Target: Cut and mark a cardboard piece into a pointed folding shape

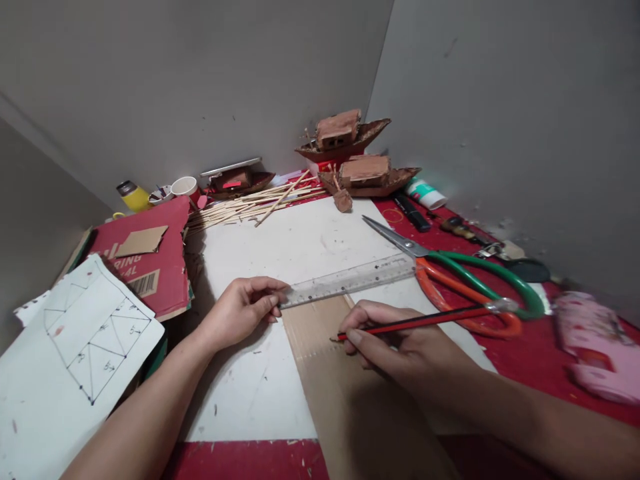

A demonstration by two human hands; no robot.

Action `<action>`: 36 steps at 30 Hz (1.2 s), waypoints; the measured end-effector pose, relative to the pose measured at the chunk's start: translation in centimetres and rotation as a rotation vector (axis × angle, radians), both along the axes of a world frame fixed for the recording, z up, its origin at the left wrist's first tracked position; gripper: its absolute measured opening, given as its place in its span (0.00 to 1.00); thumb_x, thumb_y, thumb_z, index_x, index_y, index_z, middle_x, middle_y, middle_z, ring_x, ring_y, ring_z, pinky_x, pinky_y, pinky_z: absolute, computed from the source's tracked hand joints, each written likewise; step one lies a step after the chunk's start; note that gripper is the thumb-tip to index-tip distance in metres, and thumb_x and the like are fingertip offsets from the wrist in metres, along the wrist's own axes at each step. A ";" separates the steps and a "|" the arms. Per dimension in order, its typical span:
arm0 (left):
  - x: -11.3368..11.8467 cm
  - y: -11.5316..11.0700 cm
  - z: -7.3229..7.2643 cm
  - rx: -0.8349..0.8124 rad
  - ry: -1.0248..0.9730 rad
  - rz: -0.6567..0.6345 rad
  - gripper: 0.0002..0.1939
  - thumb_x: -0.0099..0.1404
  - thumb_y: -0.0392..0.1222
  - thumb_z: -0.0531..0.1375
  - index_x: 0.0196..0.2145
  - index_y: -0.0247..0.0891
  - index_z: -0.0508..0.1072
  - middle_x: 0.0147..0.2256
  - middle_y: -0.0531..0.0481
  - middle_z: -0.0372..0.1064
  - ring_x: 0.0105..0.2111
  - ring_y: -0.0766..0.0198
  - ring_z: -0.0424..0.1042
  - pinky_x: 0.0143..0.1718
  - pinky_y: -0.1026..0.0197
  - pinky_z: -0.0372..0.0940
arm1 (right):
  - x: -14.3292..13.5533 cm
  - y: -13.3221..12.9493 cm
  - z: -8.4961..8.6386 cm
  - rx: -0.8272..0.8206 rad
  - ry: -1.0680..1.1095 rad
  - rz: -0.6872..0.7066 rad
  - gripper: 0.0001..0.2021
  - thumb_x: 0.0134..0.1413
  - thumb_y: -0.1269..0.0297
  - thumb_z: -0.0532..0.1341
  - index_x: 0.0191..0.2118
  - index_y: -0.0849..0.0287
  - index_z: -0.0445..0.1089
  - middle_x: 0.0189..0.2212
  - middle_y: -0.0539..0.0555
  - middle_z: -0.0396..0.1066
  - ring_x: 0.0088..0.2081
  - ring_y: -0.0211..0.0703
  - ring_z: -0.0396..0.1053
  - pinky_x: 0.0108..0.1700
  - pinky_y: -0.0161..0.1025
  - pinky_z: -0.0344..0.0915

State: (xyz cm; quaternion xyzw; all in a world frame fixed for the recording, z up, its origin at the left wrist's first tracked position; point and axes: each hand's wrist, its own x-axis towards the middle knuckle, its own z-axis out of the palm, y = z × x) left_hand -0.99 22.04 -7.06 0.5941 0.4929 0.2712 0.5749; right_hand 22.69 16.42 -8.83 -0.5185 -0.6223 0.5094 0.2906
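Observation:
A long brown cardboard strip (327,373) lies over a white sheet (240,393). Across the strip's far end rests a clear ruler (345,279), its right end beside large scissors (410,248) with green and orange handles. My left hand (245,307) pinches the ruler's left end at the cardboard's corner, fingers closed. In my right hand (383,340) is a red and black pencil (420,321), tip pointing left just above the cardboard. The right hand's fingers are wrapped round the pencil near its tip.
Drawn paper (95,333) and red cardboard (165,233) lie left. Thin sticks (250,207), a white cup (184,187) and brown model boats (370,173) stand behind. A green and white tube (425,192), black marker (413,212) and pink cloth (595,347) are right.

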 end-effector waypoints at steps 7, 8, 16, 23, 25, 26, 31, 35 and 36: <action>0.2 -0.1 0.2 0.012 0.057 0.019 0.10 0.62 0.37 0.62 0.41 0.34 0.79 0.27 0.49 0.75 0.22 0.69 0.65 0.26 0.65 0.62 | 0.0 0.2 0.1 -0.002 0.002 -0.007 0.10 0.54 0.57 0.56 0.29 0.56 0.69 0.23 0.52 0.71 0.23 0.40 0.64 0.25 0.37 0.57; 0.2 -0.1 0.3 0.011 0.055 0.025 0.10 0.62 0.37 0.62 0.41 0.34 0.79 0.29 0.48 0.77 0.22 0.70 0.65 0.26 0.65 0.62 | 0.1 0.2 0.1 0.001 0.008 -0.006 0.10 0.54 0.57 0.56 0.29 0.56 0.69 0.23 0.52 0.71 0.23 0.40 0.64 0.25 0.37 0.58; 0.0 -0.1 0.0 0.014 0.042 0.018 0.11 0.62 0.38 0.63 0.43 0.35 0.78 0.35 0.45 0.79 0.22 0.70 0.65 0.27 0.64 0.63 | 0.2 -0.1 -0.2 0.001 0.039 -0.007 0.08 0.55 0.59 0.57 0.30 0.56 0.69 0.23 0.50 0.71 0.23 0.39 0.65 0.25 0.36 0.59; -0.1 0.1 -0.3 0.049 0.059 0.019 0.11 0.61 0.37 0.63 0.41 0.34 0.78 0.31 0.48 0.76 0.23 0.70 0.66 0.28 0.64 0.64 | 0.2 -0.1 0.0 0.013 0.034 0.019 0.08 0.55 0.59 0.57 0.31 0.56 0.68 0.22 0.49 0.67 0.24 0.39 0.64 0.25 0.35 0.59; -0.1 0.1 -0.4 0.054 0.068 0.017 0.11 0.61 0.37 0.62 0.42 0.34 0.78 0.30 0.49 0.75 0.23 0.70 0.66 0.27 0.65 0.64 | 0.2 -0.1 0.0 0.006 0.043 0.021 0.08 0.55 0.59 0.57 0.31 0.57 0.68 0.22 0.49 0.66 0.24 0.39 0.64 0.25 0.35 0.58; -0.1 0.2 -0.4 0.054 0.070 0.017 0.11 0.61 0.37 0.62 0.42 0.34 0.78 0.29 0.50 0.74 0.23 0.70 0.66 0.27 0.65 0.64 | 0.2 -0.1 0.0 0.002 0.045 0.023 0.08 0.55 0.59 0.57 0.32 0.57 0.68 0.22 0.49 0.66 0.24 0.39 0.64 0.25 0.35 0.58; -0.1 0.2 -0.4 0.060 0.072 0.014 0.12 0.61 0.38 0.62 0.42 0.34 0.79 0.28 0.50 0.73 0.23 0.69 0.66 0.27 0.64 0.63 | 0.3 -0.1 0.2 0.016 0.040 0.006 0.08 0.54 0.60 0.58 0.30 0.57 0.69 0.23 0.50 0.69 0.24 0.38 0.65 0.25 0.35 0.60; 0.0 0.1 -0.5 0.072 0.089 0.031 0.12 0.60 0.37 0.62 0.42 0.35 0.79 0.28 0.50 0.74 0.22 0.68 0.66 0.27 0.64 0.63 | 0.0 -0.2 0.6 -0.042 0.093 -0.034 0.08 0.52 0.59 0.61 0.33 0.58 0.71 0.26 0.53 0.74 0.26 0.40 0.69 0.27 0.36 0.65; 0.0 0.1 -0.5 0.073 0.091 0.033 0.12 0.60 0.37 0.62 0.42 0.35 0.79 0.27 0.50 0.74 0.22 0.68 0.66 0.27 0.63 0.63 | -0.2 -0.3 0.8 -0.066 0.121 -0.062 0.08 0.51 0.59 0.62 0.34 0.58 0.71 0.28 0.54 0.76 0.27 0.41 0.71 0.28 0.36 0.67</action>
